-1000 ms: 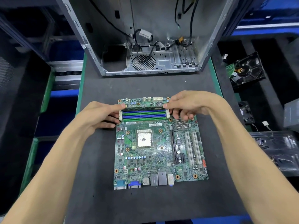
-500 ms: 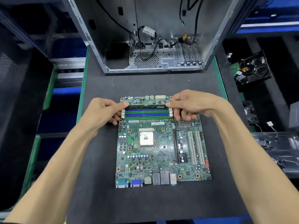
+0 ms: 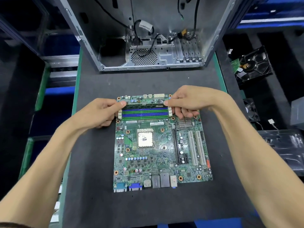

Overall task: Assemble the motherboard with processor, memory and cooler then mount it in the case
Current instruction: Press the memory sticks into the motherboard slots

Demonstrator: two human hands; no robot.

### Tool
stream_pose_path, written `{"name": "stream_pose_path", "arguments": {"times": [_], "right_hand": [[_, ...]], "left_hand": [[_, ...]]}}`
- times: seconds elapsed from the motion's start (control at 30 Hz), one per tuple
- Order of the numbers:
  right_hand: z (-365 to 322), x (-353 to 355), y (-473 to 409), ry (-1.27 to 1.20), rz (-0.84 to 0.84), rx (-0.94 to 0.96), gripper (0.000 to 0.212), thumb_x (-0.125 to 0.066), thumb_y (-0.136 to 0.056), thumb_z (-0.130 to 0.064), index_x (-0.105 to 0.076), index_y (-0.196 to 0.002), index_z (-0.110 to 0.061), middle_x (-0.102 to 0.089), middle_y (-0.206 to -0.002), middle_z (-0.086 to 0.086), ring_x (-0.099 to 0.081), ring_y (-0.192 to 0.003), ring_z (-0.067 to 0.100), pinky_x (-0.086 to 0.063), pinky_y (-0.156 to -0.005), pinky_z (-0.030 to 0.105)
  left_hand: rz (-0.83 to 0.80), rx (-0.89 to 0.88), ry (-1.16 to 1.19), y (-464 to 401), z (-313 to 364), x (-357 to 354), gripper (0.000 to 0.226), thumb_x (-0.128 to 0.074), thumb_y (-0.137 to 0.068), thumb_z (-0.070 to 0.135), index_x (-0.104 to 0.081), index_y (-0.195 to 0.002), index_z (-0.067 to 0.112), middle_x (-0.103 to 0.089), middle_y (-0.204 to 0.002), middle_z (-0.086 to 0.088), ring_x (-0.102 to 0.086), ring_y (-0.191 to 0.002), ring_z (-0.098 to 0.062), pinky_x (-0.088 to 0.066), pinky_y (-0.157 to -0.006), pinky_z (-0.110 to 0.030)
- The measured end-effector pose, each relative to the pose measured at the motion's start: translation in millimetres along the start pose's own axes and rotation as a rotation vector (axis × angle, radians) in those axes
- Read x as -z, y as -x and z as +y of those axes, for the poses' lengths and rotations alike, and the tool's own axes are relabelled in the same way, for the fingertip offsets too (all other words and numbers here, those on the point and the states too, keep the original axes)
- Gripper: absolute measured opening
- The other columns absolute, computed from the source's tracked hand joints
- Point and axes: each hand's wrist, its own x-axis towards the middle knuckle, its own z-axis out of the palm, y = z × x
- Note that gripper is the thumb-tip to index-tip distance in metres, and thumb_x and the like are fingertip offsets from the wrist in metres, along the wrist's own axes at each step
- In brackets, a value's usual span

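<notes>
A green motherboard lies flat on the dark mat, its port row toward me. The processor sits in its socket near the board's middle. A dark memory stick stands in the farthest of the blue and green memory slots. My left hand pinches the stick's left end and my right hand pinches its right end, thumbs on top. The open metal case stands behind the board with loose cables inside. No cooler is on the board.
The mat has a green border, with dark drops on both sides. A hard drive and a small fan lie to the right, beside a clear plastic bag and a grey box.
Both hands stay on the ends of the memory stick. The view has shifted slightly; the stick sits about where it was over the far slot.
</notes>
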Motion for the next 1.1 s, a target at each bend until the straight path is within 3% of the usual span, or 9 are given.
{"name": "stream_pose_path", "arguments": {"times": [0.23,0.4,0.53,0.67,0.77,0.83,0.93,1.0,1.1], "right_hand": [[10.5,-1.5,-3.9,-0.097,0.028,0.060,0.050,-0.061,-0.099,-0.043,-0.063,-0.061,-0.010,-0.053,-0.045,0.006,-0.037,-0.035,0.013,-0.032,-0.038,0.017],[9.9,-0.4,-2.4,-0.131,0.002,0.048,0.049,-0.060,-0.099,-0.043,-0.062,-0.065,-0.008,-0.053,-0.048,0.007,-0.038,-0.037,0.013,-0.031,-0.037,0.017],[8.8,-1.1,1.7,-0.154,0.006,0.004,0.048,-0.060,-0.098,-0.045,-0.066,-0.084,0.001,-0.058,-0.055,0.006,-0.045,-0.036,0.011,-0.031,-0.034,0.019],[-3.4,5.8,9.4,0.172,0.239,-0.014,0.050,-0.063,-0.091,-0.059,-0.069,-0.074,-0.012,-0.059,-0.047,-0.003,-0.052,-0.036,0.009,-0.041,-0.041,0.019],[-27.4,3.2,7.0,0.184,0.469,0.199,0.034,-0.068,-0.087,-0.059,-0.072,-0.079,-0.026,-0.067,-0.056,-0.010,-0.060,-0.046,-0.002,-0.046,-0.051,0.015],[-53.2,-16.0,-4.3,0.181,0.457,0.358,0.021,-0.071,-0.089,-0.048,-0.076,-0.090,-0.028,-0.071,-0.077,-0.017,-0.063,-0.066,-0.007,-0.049,-0.065,0.011],[-77.4,-48.3,-29.9,0.310,0.384,0.424,0.018,-0.072,-0.092,-0.038,-0.080,-0.096,-0.022,-0.069,-0.083,-0.015,-0.060,-0.076,-0.002,-0.048,-0.078,0.018],[-75.0,-57.4,-40.5,0.308,0.347,0.410,0.022,-0.070,-0.093,-0.040,-0.080,-0.095,-0.021,-0.069,-0.083,-0.013,-0.060,-0.078,0.003,-0.046,-0.077,0.021],[-67.0,-60.6,-48.1,0.188,0.326,0.419,0.022,-0.070,-0.092,-0.041,-0.080,-0.090,-0.022,-0.066,-0.079,-0.016,-0.059,-0.074,-0.003,-0.042,-0.070,0.014]], "left_hand": [[0.002,-0.004,0.075,-0.5,-1.5,-0.7,0.044,-0.063,-0.089,0.057,-0.051,-0.065,0.023,-0.020,-0.058,0.004,-0.017,-0.056,-0.019,-0.012,-0.056,-0.036],[0.010,0.014,0.091,-0.5,-3.5,-2.1,0.044,-0.063,-0.088,0.056,-0.048,-0.061,0.025,-0.020,-0.059,0.002,-0.019,-0.051,-0.017,-0.013,-0.045,-0.021],[-0.012,0.046,0.072,0.8,-5.4,-0.8,0.047,-0.062,-0.087,0.061,-0.044,-0.063,0.025,-0.026,-0.062,-0.003,-0.026,-0.047,-0.016,-0.015,-0.041,-0.014],[-0.004,0.030,0.066,3.9,-5.4,-1.7,0.049,-0.061,-0.090,0.060,-0.048,-0.062,0.022,-0.036,-0.058,-0.005,-0.038,-0.044,-0.019,-0.025,-0.037,-0.019],[-0.001,0.031,0.084,5.6,-3.6,-3.1,0.048,-0.060,-0.092,0.057,-0.050,-0.066,0.017,-0.044,-0.057,-0.007,-0.047,-0.048,-0.023,-0.033,-0.037,-0.024],[-0.006,0.035,0.085,6.9,-1.4,-2.9,0.047,-0.060,-0.093,0.055,-0.050,-0.069,0.016,-0.046,-0.056,-0.006,-0.048,-0.047,-0.023,-0.035,-0.037,-0.025],[-0.013,0.028,0.092,9.9,-0.5,-1.6,0.044,-0.060,-0.093,0.054,-0.053,-0.070,0.016,-0.050,-0.058,-0.007,-0.050,-0.048,-0.024,-0.039,-0.038,-0.027],[-0.020,0.026,0.097,9.4,0.9,-2.9,0.043,-0.060,-0.094,0.053,-0.054,-0.072,0.016,-0.052,-0.064,-0.010,-0.051,-0.051,-0.025,-0.040,-0.039,-0.028],[0.000,0.027,0.116,8.6,-0.8,-3.0,0.041,-0.061,-0.094,0.050,-0.055,-0.070,0.018,-0.051,-0.066,-0.010,-0.050,-0.051,-0.025,-0.040,-0.039,-0.027]]}}
